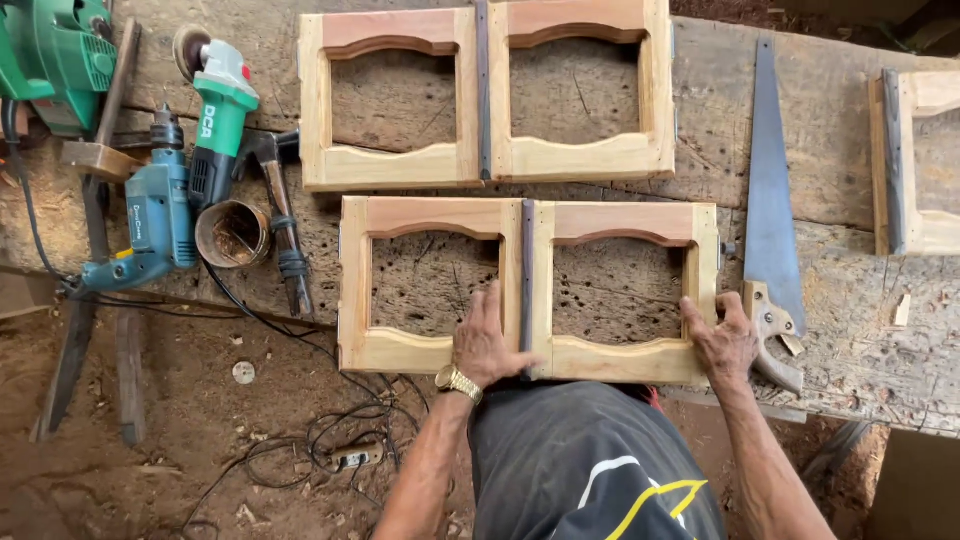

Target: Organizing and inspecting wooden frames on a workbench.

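Head view, looking straight down at a rough, hole-pocked wooden workbench (830,130) over a dirt floor. The person's left hand (487,342) lies flat on the near double wooden frame (528,290), fingers stretched out and resting together over the bottom rail, right next to the dark centre strip (527,270) that runs between the two openings. Nothing is pinched there, it's just pressing down. There's a gold wristwatch (458,381) on that wrist. The right hand (722,338) is at the frame's right bottom corner, fingers curled around the outer edge, thumb side on the face of the wood, so it's holding that corner.

The frame sits at the near edge of the bench, pretty much centred in front of the person. A second matching double frame (487,95) lies just behind it, close but whether they touch is hard to tell. A third one (915,160) is partly cut off at the right edge.

A handsaw (772,210) lies just right of the held frame, its handle near the right hand. Off to the left: a green angle grinder (220,110), a blue drill (150,225), a small rusty can (232,234) and a hammer (282,225). Black cables (300,340) trail down to the floor.
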